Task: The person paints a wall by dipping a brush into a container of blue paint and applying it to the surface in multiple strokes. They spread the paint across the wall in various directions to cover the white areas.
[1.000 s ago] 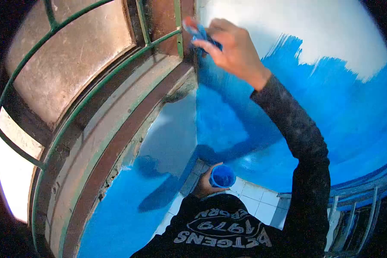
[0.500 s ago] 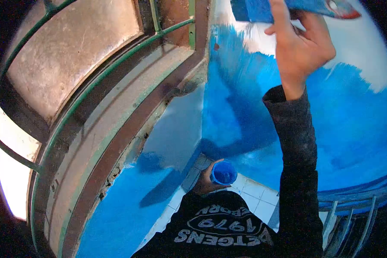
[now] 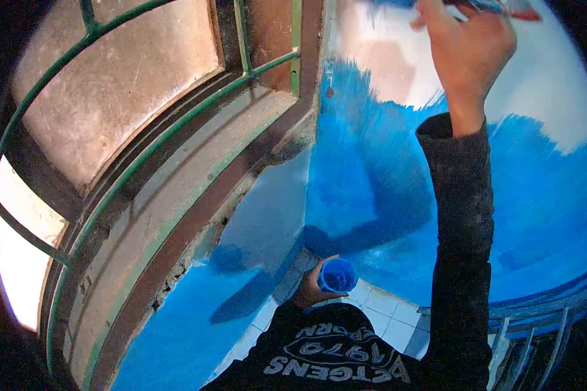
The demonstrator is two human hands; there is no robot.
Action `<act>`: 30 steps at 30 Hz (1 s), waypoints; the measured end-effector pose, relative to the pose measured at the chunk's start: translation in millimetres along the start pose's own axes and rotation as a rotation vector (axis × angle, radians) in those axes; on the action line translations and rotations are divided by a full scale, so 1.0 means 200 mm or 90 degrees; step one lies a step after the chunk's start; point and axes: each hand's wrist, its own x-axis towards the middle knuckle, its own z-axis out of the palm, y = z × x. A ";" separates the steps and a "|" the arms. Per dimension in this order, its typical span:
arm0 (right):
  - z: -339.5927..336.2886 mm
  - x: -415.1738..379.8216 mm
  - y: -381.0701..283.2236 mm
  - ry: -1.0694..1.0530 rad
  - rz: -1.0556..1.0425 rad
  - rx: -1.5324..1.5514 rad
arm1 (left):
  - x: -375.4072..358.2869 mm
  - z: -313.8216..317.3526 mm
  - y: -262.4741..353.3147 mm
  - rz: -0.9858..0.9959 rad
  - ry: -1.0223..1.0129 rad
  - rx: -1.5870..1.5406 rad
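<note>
At the top edge of the head view, my right hand (image 3: 471, 58) is closed around a wide paintbrush (image 3: 523, 11) with a red-tipped handle. Its blue bristle end points left and is blurred and partly cut off by the frame. Around it is a wall (image 3: 548, 72), white above and freshly covered in uneven blue strokes below. Lower down, close to my body, my left hand (image 3: 308, 287) wraps the side of a blue cup (image 3: 338, 276). Blue paint shows inside the cup, which I see from above.
On the left a window with green metal bars (image 3: 143, 153) and a brown frame runs beside a chipped plaster edge (image 3: 195, 251). The side wall below is part grey, part blue. White floor tiles (image 3: 381, 309) lie underneath. Metal rails (image 3: 528, 345) stand at lower right.
My right hand with the paintbrush has risen and shifted slightly right, so less of the brush shows. The cup sits slightly lower in view, as the whole scene has shifted down.
</note>
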 end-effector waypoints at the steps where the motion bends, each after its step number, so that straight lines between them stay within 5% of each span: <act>1: 0.03 0.02 -0.01 0.058 -0.015 0.025 | 0.00 0.00 0.00 -0.013 -0.002 -0.003; 5: 0.13 -0.02 0.06 0.109 -0.010 0.186 | -0.01 0.00 0.04 0.009 0.016 0.040; 9: 0.13 -0.11 0.11 0.071 -0.131 -0.023 | -0.01 -0.01 0.00 0.025 0.038 -0.012; 21: 0.19 -0.34 0.16 0.038 0.046 0.130 | -0.02 0.00 -0.08 0.032 0.053 -0.035; 25: 0.17 -0.40 0.18 0.027 -0.183 -0.050 | -0.01 -0.02 0.03 0.008 0.029 0.016; 27: 0.16 -0.50 0.16 -0.032 0.006 -0.008 | -0.01 -0.02 0.03 0.005 0.032 0.029; 30: 0.12 -0.60 0.13 -0.054 0.026 0.003 | -0.01 -0.01 0.03 -0.001 0.029 0.020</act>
